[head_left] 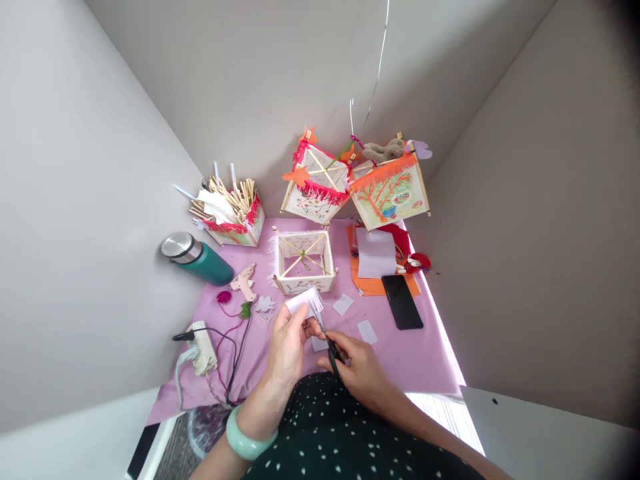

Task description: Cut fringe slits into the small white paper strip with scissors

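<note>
My left hand (287,347) pinches a small pale lilac paper strip (304,302) with a cut fringe along one edge. My right hand (357,365) grips black scissors (331,347), their blades pointing up at the strip's edge. Just beyond my hands stands an open stick-framed paper box (304,262) on the pink tablecloth (410,353). Small lilac paper offcuts (367,331) lie beside my right hand.
A glue gun (245,280), power strip (203,347) with cables, and a green flask (197,259) lie left. A box of sticks (233,210) and two decorated lanterns (385,187) stand at the back. A black phone (403,301) and orange paper (370,283) lie right.
</note>
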`<state>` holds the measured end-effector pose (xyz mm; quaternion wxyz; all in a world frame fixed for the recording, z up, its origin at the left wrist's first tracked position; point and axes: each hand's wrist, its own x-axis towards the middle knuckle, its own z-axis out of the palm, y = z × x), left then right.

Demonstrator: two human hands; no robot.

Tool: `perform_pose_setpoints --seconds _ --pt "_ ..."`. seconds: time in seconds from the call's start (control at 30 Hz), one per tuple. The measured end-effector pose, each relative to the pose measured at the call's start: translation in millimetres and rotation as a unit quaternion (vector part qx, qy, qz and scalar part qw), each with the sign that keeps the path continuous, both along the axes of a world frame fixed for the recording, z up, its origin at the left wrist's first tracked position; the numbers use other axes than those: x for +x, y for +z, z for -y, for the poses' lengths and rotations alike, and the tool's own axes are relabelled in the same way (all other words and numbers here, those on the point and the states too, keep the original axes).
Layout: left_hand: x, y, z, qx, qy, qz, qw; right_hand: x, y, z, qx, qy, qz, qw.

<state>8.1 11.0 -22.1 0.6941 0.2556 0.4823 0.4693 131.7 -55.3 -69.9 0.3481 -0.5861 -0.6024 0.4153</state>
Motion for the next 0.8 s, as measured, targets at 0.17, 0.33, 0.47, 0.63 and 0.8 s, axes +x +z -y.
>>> perform_pose_setpoints --seconds 0.17,0.33,0.47,0.63,0.8 --pt "-1.0 -5.6 0.4 -0.012 -0.012 0.004 1.000 -0.7 -0.6 0.1 0.010 -0.007 -0.001 1.000" --pt "-1.2 -7.5 0.9 -0.008 -0.015 0.004 1.000 -1.1 -4.1 0.0 0.024 -0.010 0.002 1.000" --pt "-1.1 -6.4 1.4 -0.010 -0.016 0.002 1.000 -1.4 -4.4 -0.1 0.021 -0.010 0.004 1.000" --pt "-0.4 -7.2 2.1 -0.012 -0.012 0.004 1.000 -1.7 -2.0 -0.8 0.017 -0.014 0.003 1.000" --pt "-0.8 -7.4 2.4 -0.013 -0.016 0.002 1.000 -1.5 -0.6 0.1 0.009 -0.012 0.004 1.000"
